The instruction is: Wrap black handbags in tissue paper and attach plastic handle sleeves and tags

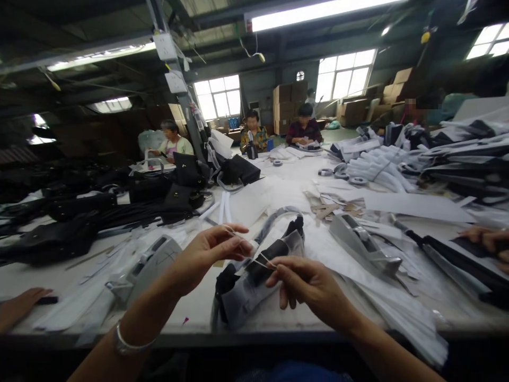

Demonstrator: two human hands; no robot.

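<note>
My left hand (207, 252) and my right hand (306, 284) are raised close together over the table's near edge. Both pinch a thin pale strip (254, 254), like a length of clear tape, stretched between their fingertips. Just beneath them lies a black handbag part wrapped in clear plastic (254, 281), its grey handle curving away behind. A metal tape dispenser (147, 265) sits to the left of my left hand and another one (363, 244) to the right.
The long white table (278, 196) carries black bags (167, 185), white paper sheets and stacked wrapped goods (377, 170). Other people's hands show at the left edge (19, 305) and the right edge (489, 244). Several workers sit at the far end, with cardboard boxes behind them.
</note>
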